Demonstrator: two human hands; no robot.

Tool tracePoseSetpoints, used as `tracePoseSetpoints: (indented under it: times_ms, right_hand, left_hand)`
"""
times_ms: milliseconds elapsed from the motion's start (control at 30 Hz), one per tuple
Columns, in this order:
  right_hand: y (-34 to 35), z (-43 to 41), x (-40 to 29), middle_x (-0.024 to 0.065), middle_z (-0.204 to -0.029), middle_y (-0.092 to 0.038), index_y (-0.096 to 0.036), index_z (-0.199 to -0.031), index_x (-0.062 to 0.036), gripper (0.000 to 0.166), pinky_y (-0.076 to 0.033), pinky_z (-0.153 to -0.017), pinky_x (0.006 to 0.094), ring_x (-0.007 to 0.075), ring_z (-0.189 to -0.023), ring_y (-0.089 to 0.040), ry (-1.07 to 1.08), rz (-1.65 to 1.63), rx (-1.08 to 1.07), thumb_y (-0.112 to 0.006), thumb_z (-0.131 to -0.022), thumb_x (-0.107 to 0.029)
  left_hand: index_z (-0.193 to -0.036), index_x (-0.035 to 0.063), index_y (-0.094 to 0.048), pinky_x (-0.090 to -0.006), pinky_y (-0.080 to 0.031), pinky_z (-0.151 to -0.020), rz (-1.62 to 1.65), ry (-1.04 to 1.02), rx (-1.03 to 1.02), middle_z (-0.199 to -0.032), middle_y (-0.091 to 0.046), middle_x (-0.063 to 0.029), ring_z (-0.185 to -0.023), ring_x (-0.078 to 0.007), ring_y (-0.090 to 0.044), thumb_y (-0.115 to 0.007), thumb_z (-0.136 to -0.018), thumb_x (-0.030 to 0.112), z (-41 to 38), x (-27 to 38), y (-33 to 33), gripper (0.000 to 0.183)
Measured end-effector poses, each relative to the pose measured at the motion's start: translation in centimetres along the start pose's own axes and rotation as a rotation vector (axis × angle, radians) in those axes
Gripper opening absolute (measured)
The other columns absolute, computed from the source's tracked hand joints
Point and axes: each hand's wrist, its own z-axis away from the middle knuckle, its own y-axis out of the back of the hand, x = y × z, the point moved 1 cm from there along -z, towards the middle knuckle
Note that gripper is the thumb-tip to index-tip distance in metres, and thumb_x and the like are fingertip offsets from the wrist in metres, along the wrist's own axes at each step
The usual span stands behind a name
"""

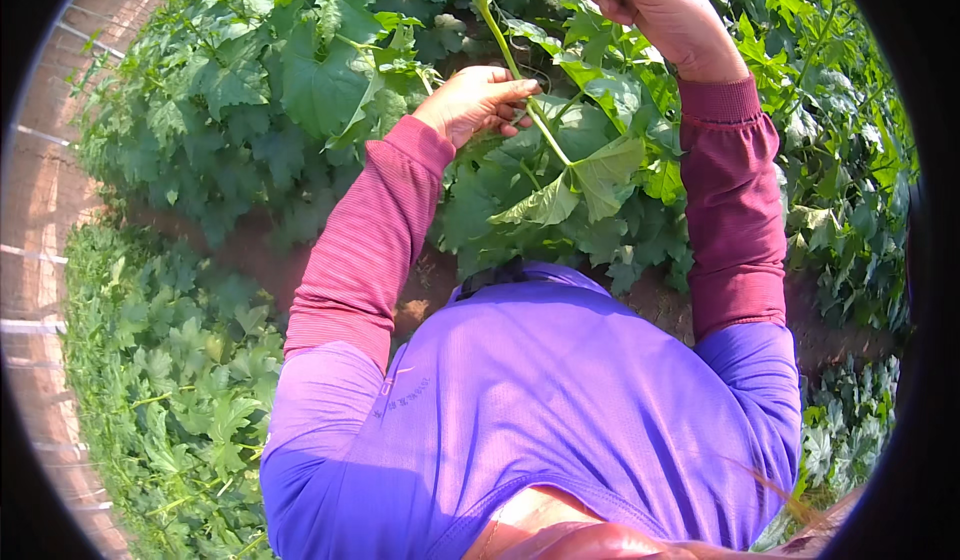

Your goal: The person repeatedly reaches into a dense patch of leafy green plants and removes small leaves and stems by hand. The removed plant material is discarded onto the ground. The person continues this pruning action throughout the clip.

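Note:
My left hand (480, 106) pinches a pale green vine stem (495, 31) between thumb and fingers. The stem runs from the top edge of the view, slanting down past the hand. Below the hand a leaf stalk (551, 144) leads to a broad lobed leaf (604, 174), its paler side showing. My right hand (649, 9) is raised at the top edge, to the right of the stem. Its thumb and fingertips are close together beside a small bit of green leaf, partly cut off by the frame, so a hold there is unclear.
Dense leafy vines (225, 102) stand in front and on both sides. Another leafy row (180, 380) lies at the lower left. Bare soil (431, 282) shows between the rows. At the far left, pale bars (34, 326) cross brownish ground.

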Motion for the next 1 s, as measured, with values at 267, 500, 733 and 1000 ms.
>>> tracePoseSetpoints:
  times_ms: [267,500,733,1000]
  right_hand:
    - [2.9,6.8,3.1,0.0025,-0.095,-0.063,-0.056,-0.118,-0.0006,0.029,-0.03,-0.051,0.0143,-0.0002,-0.059,-0.038,0.177,-0.065,-0.014,-0.052,-0.091,-0.008]
    - [2.6,9.6,4.3,0.0039,-0.092,-0.063,-0.058,-0.113,0.0012,0.024,-0.033,-0.053,0.0144,0.0013,-0.059,-0.04,0.098,-0.094,0.044,-0.051,-0.09,-0.005]
    - [0.6,9.5,4.5,0.0042,-0.09,-0.062,-0.059,-0.11,0.0018,0.022,-0.031,-0.05,0.0146,0.0012,-0.058,-0.041,0.096,-0.039,0.067,-0.05,-0.09,-0.001]
    - [-5.5,7.8,5.3,0.0048,-0.087,-0.061,-0.059,-0.106,0.0026,0.02,-0.031,-0.049,0.0152,0.0016,-0.057,-0.041,0.105,0.029,0.157,-0.051,-0.088,0.001]
  left_hand:
    - [-0.121,-0.0008,-0.052,-0.0228,-0.054,-0.074,0.26,-0.154,-0.11,-0.095,-0.062,-0.0046,-0.083,-0.0114,-0.061,-0.061,-0.088,0.007,0.5,-1.3,-1.5,0.035]
    - [-0.122,-0.004,-0.05,-0.0229,-0.054,-0.072,0.135,-0.24,0.056,-0.095,-0.06,-0.0063,-0.083,-0.0121,-0.061,-0.056,-0.086,0.0,0.3,-1.6,-2.1,0.036]
    - [-0.117,-0.0016,-0.056,-0.0198,-0.045,-0.059,-0.033,-0.175,0.252,-0.089,-0.06,-0.0015,-0.07,-0.0068,-0.054,-0.046,-0.086,0.0,-0.7,-1.3,0.7,0.033]
    - [-0.119,0.0025,-0.057,-0.0231,-0.049,-0.078,-0.598,-0.741,0.341,-0.11,-0.062,-0.0036,-0.085,-0.0092,-0.059,-0.055,-0.087,-0.001,7.0,5.2,6.2,0.032]
